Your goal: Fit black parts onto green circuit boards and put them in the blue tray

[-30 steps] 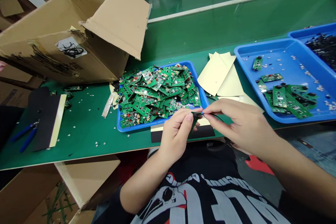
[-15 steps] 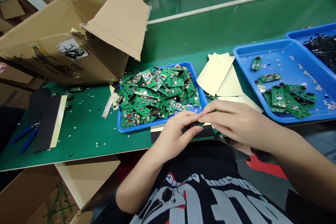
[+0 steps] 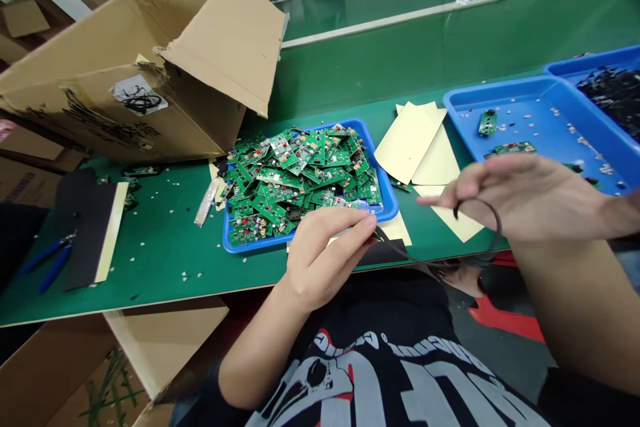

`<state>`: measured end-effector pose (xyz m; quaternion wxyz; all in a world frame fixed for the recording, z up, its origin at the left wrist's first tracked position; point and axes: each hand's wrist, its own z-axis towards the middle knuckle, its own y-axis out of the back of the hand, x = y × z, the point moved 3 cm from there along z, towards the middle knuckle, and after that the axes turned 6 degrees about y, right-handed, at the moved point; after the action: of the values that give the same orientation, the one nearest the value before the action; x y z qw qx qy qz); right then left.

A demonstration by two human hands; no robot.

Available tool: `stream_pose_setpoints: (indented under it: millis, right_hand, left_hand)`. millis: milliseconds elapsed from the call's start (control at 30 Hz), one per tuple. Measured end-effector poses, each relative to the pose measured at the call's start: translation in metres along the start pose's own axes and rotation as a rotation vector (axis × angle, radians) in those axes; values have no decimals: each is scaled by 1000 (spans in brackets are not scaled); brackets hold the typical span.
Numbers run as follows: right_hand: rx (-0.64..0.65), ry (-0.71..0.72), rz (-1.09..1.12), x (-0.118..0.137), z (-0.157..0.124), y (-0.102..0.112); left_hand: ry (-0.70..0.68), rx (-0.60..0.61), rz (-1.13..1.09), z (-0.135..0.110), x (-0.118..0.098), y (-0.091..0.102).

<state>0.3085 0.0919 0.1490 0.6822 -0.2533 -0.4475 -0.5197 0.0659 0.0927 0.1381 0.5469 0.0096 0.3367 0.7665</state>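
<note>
A thin, dark strip or cord (image 3: 406, 255) runs from my left hand, sags over the table's front edge and loops up to my right hand. My left hand (image 3: 323, 257) is closed in a pinch at the near right corner of the blue tray (image 3: 389, 203) heaped with green circuit boards (image 3: 300, 173). Its fingers hide most of what lies in them. My right hand (image 3: 525, 197), blurred by motion, is raised in front of the right-hand tray (image 3: 545, 103); the strip's curled end is at its fingers.
Cream paper sheets (image 3: 415, 140) lie between the trays. A large open carton (image 3: 200, 80) stands at the back left. Blue-handled cutters (image 3: 50, 263) rest by a black sheet (image 3: 83, 227). Another tray (image 3: 615, 97) at far right holds black parts.
My hands were together over a small dark object. My right hand has moved right, and the dark strip now stretches between both hands. My left hand has stayed nearly in place.
</note>
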Motion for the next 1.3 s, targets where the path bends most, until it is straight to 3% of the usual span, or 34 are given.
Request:
stream_pose_setpoints:
  millis: [67,133,167,233,367,433,567,667,833,1000,1133,1233,1300]
  right_hand:
    - [-245,-42,-129,-7,2,5]
    - [-343,-86,-282,-5,4,-4]
    - [-327,-113,-332,-1,5,-13]
    - [-90,-181,-483,5,7,-36]
    - [-10,-103,-678,18,8,-58]
    - [46,-154,-573,16,9,-57]
    - [255,-226,-123,7,6,-46]
    - [293,-283,80,-1,-1,-31]
    - [97,-323,-20,-7,-10,7]
    - [-5,-226,-552,1,-9,18]
    - [-391,-202,-972,11,-9,14]
    - [-663,-215,-1035,16,-15,17]
    - [-723,-187,-1008,17,-17,18]
  left_hand:
    - [-41,-34,48,0,0,2]
    - [-73,-39,84,0,0,2]
    - [-82,-37,96,0,0,2]
    - [-88,-37,114,0,0,1]
    - [-83,-21,111,-3,2,-1]
    - [-65,-10,77,-4,3,-2]
    - [-31,-20,49,-4,6,0]
    - [-41,28,80,-3,8,0]
    - [26,71,42,-4,15,1]
    - [130,154,-96,-1,16,0]
    - [140,274,-182,2,10,-3]
    - [205,361,-253,2,10,-6]
    - [268,396,-281,0,12,-8]
